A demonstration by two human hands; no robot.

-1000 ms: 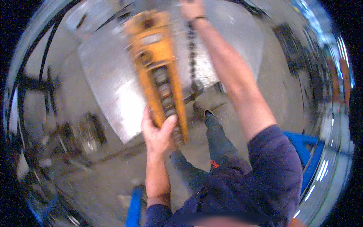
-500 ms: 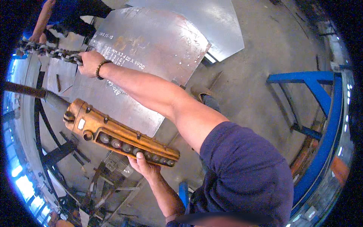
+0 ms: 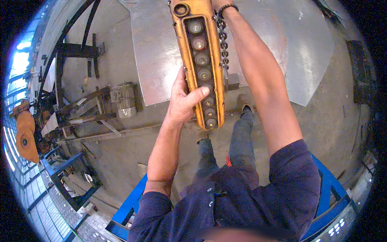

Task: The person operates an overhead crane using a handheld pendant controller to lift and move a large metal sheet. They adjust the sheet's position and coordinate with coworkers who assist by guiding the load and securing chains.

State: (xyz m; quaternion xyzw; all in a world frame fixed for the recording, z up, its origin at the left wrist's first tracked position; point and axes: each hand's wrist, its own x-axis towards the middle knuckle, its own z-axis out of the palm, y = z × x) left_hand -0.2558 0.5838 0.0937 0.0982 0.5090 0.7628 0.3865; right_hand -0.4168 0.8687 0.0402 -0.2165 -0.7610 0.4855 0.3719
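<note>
A long yellow crane pendant controller (image 3: 219, 80) with a column of round buttons runs from the upper edge to the middle of the view. My left hand (image 3: 183, 101) is closed around its lower part from the left, with the thumb lying on one of the buttons. My right hand (image 3: 220, 4) is at the upper edge, beside the controller's top end, with a beaded bracelet on its wrist. Its fingers are cut off by the frame and the controller. A steel chain (image 3: 223, 40) hangs just below this hand, along the controller's right side, down toward the steel plate (image 3: 153, 60).
A second metal sheet (image 3: 308, 60) lies at the right. Blue frames (image 3: 133, 201) stand behind me on both sides. Dark steel framework (image 3: 76, 50), a grey motor (image 3: 125, 101) and an orange-brown machine part (image 3: 26, 129) are at the left. A dark block (image 3: 232, 81) sits at the plate's near edge.
My view has turned left. The controller has swung from slanting to nearly upright in view, still in my left hand. The chain my right hand gripped now hangs beside the controller; the other person has left view.
</note>
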